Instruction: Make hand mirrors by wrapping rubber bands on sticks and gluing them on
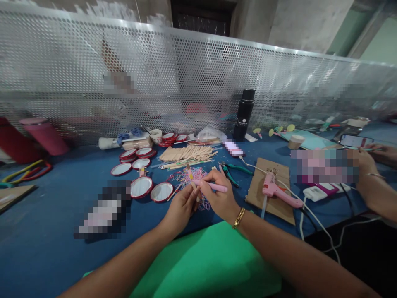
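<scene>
My left hand (181, 203) is closed, pinching a small wooden craft stick (189, 170) with a yellow patch, held upright. My right hand (220, 198) grips a pink pen (218, 187), whose tip end meets the stick close to my left fingers; the exact contact is hidden. Under and behind both hands spreads a tangle of colourful thin bands or strings (203, 174). Just beyond it lies a heap of craft sticks (186, 153). To the left of my left hand are red-rimmed round lids (162, 192), pale on top, with several more stacked behind.
A pink glue gun (276, 189) rests on cardboard (285, 213), its cables trailing right. Green-handled pliers (237, 167) and a black bottle (244, 114) stand or lie behind my right hand. At far right a co-worker's hand (367, 161) shows. A perforated metal screen (139, 74) backs the table.
</scene>
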Demonstrator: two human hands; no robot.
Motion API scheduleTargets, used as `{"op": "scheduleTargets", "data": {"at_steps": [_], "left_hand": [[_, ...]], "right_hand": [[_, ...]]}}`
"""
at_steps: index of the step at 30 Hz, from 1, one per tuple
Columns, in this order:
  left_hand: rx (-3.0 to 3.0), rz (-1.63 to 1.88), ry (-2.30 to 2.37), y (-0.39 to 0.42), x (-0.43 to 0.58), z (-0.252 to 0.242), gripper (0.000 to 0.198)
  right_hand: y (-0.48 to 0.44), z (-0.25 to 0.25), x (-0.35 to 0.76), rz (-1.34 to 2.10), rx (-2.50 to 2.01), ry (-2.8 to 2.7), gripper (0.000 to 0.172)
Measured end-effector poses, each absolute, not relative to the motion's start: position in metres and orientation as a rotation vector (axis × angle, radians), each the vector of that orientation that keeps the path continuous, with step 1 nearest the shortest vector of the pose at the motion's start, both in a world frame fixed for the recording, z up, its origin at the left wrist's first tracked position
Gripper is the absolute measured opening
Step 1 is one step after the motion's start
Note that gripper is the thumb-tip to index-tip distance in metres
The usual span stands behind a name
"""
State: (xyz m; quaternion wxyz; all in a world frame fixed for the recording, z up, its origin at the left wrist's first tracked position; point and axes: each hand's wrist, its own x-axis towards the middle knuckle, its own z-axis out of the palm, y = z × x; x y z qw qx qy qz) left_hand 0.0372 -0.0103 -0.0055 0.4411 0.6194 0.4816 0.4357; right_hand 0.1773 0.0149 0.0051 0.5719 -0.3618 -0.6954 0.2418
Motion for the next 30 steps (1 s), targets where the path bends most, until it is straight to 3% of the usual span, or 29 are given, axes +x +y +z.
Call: {"op": "scheduleTargets", "data": {"at_steps": [30], "left_hand": [[1.571, 1.06, 1.199, -0.0083, 0.0349, -0.0088, 0.031]], "right_hand": [[0.0164, 0.0041, 0.179, 0.591, -0.873, -1.603, 0.011]]}}
